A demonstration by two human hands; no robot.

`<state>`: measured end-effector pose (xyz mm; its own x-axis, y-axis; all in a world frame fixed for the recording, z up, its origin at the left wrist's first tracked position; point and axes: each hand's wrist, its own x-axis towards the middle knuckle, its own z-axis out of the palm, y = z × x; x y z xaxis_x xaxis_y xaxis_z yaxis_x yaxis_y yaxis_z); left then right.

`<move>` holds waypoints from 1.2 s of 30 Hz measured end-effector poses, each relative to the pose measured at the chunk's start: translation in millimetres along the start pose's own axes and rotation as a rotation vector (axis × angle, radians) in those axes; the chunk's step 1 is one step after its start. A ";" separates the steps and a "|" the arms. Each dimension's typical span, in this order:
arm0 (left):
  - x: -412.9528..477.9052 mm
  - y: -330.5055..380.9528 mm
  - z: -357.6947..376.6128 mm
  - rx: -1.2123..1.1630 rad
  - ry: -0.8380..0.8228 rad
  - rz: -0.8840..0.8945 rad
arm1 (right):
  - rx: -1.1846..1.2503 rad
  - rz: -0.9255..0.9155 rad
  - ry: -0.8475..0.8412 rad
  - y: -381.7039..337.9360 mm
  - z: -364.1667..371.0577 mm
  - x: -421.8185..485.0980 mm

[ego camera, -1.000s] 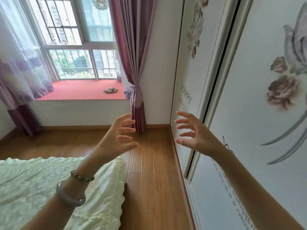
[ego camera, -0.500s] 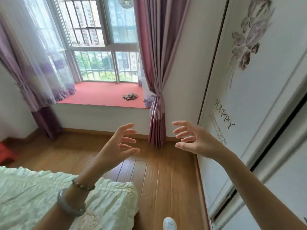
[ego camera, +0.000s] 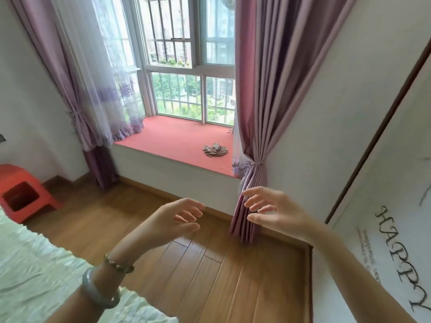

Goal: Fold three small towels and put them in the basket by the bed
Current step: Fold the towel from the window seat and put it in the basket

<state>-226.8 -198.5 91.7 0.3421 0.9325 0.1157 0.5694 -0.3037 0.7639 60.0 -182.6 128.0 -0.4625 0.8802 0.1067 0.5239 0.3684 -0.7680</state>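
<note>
My left hand (ego camera: pixel 173 220) is raised in front of me over the wooden floor, fingers loosely spread and holding nothing. My right hand (ego camera: pixel 271 212) is up beside it, fingers also relaxed and empty, in front of the lower end of the tied pink curtain (ego camera: pixel 256 127). The corner of the bed (ego camera: pixel 35 276), covered with a pale green crinkled sheet, fills the lower left under my left forearm. No towel and no basket are in view.
A red plastic stool (ego camera: pixel 21 194) stands on the floor at the left, beside the bed. A red-cushioned window seat (ego camera: pixel 177 141) carries a small crumpled cloth (ego camera: pixel 215 150). The white wardrobe door (ego camera: pixel 384 183) with "HAPPY" lettering runs along the right. Wooden floor (ego camera: pixel 221 276) lies between bed and wardrobe.
My view has swung left, away from the wardrobe and toward the window, bringing the red stool into sight. Both hands stay raised and empty, still about the same distance apart.
</note>
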 end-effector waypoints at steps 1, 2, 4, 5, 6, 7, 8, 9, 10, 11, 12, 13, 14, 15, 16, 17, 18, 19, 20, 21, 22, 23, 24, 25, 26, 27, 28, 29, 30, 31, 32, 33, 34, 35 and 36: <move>11.3 -6.5 -2.9 -0.005 0.001 -0.017 | 0.001 -0.006 -0.024 8.8 -4.2 16.1; 22.9 -12.5 -6.5 -0.008 0.005 -0.028 | -0.003 -0.011 -0.047 17.2 -7.9 32.5; 49.1 -24.2 -14.8 -0.005 0.013 -0.042 | -0.014 -0.018 -0.084 33.2 -14.0 65.6; 64.3 -31.3 -18.7 0.002 0.013 -0.047 | -0.017 -0.020 -0.096 41.4 -16.6 82.3; 80.9 -38.7 -22.2 0.008 0.013 -0.050 | -0.019 -0.022 -0.109 49.6 -19.1 99.1; 98.4 -46.1 -25.0 0.012 0.014 -0.050 | -0.022 -0.023 -0.125 57.7 -22.0 116.0; 116.6 -53.4 -27.6 0.016 0.017 -0.048 | -0.027 -0.024 -0.144 65.7 -25.6 133.3; 135.0 -60.6 -30.4 0.020 0.020 -0.046 | -0.033 -0.026 -0.162 73.5 -29.5 151.9; 153.4 -68.3 -33.9 0.023 0.020 -0.046 | -0.037 -0.026 -0.178 81.0 -33.3 171.8; 171.8 -76.7 -38.6 0.025 0.019 -0.046 | -0.041 -0.026 -0.190 87.7 -37.4 192.6; 189.7 -85.3 -44.4 0.025 0.021 -0.047 | -0.046 -0.027 -0.199 93.9 -41.2 214.2; 207.7 -93.9 -51.7 0.022 0.025 -0.051 | -0.048 -0.026 -0.206 99.3 -44.7 236.4; 225.2 -102.6 -60.0 0.019 0.032 -0.053 | -0.049 -0.024 -0.215 103.7 -48.0 258.4; 241.7 -111.2 -68.1 0.010 0.039 -0.057 | -0.053 -0.021 -0.229 107.8 -50.9 279.8; 257.1 -119.3 -76.1 0.001 0.047 -0.061 | -0.056 -0.020 -0.245 111.5 -53.0 300.6; 271.1 -127.5 -84.0 -0.006 0.051 -0.065 | -0.055 -0.017 -0.255 114.9 -54.5 320.4; 285.5 -136.1 -91.9 -0.006 0.054 -0.069 | -0.050 -0.015 -0.258 118.5 -56.0 340.2; 299.8 -144.7 -99.4 -0.007 0.057 -0.075 | -0.046 -0.017 -0.261 122.4 -57.4 359.6; 313.0 -153.0 -106.0 -0.009 0.061 -0.084 | -0.043 -0.018 -0.265 126.8 -58.3 377.5; 325.1 -160.6 -112.0 -0.014 0.063 -0.094 | -0.040 -0.018 -0.272 130.7 -58.2 394.3; 335.9 -167.7 -118.0 -0.016 0.065 -0.104 | -0.035 -0.017 -0.282 134.3 -57.3 411.4; 346.2 -174.8 -123.6 -0.015 0.063 -0.114 | -0.029 -0.016 -0.294 137.7 -55.5 428.0; 355.7 -182.2 -129.3 -0.013 0.058 -0.124 | -0.024 -0.014 -0.305 141.4 -53.1 444.6; 365.6 -191.0 -135.1 -0.012 0.054 -0.134 | -0.019 -0.013 -0.314 145.4 -50.2 461.6; 375.8 -200.4 -141.0 -0.013 0.054 -0.144 | -0.013 -0.016 -0.318 149.3 -47.3 478.7; 386.1 -210.8 -147.0 -0.011 0.058 -0.154 | -0.006 -0.019 -0.320 153.2 -44.2 496.0; 396.8 -221.6 -152.9 -0.008 0.061 -0.163 | 0.001 -0.021 -0.320 157.5 -41.1 513.1; 408.5 -232.8 -158.9 -0.005 0.063 -0.171 | 0.007 -0.023 -0.318 162.2 -38.4 530.4; 421.2 -243.7 -164.8 -0.005 0.062 -0.175 | 0.011 -0.025 -0.318 167.3 -36.1 547.9; 434.7 -254.5 -170.9 -0.003 0.059 -0.177 | 0.014 -0.029 -0.318 172.8 -34.2 565.6; 448.9 -265.4 -177.2 -0.003 0.060 -0.176 | 0.015 -0.038 -0.317 178.9 -32.7 584.4; 464.2 -276.7 -183.9 -0.004 0.066 -0.175 | 0.016 -0.049 -0.310 185.2 -31.6 603.8; 480.0 -287.5 -191.0 -0.008 0.074 -0.176 | 0.021 -0.057 -0.297 191.7 -31.0 623.5; 496.4 -297.9 -198.5 -0.012 0.081 -0.180 | 0.031 -0.056 -0.278 198.0 -30.8 642.7; 514.1 -307.3 -206.6 -0.016 0.083 -0.183 | 0.046 -0.047 -0.253 204.2 -31.4 661.7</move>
<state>-380.3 414.5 47.6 0.1712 0.9849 0.0253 0.6046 -0.1253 0.7866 -116.6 484.4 61.6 -0.6525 0.7577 -0.0141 0.4676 0.3879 -0.7943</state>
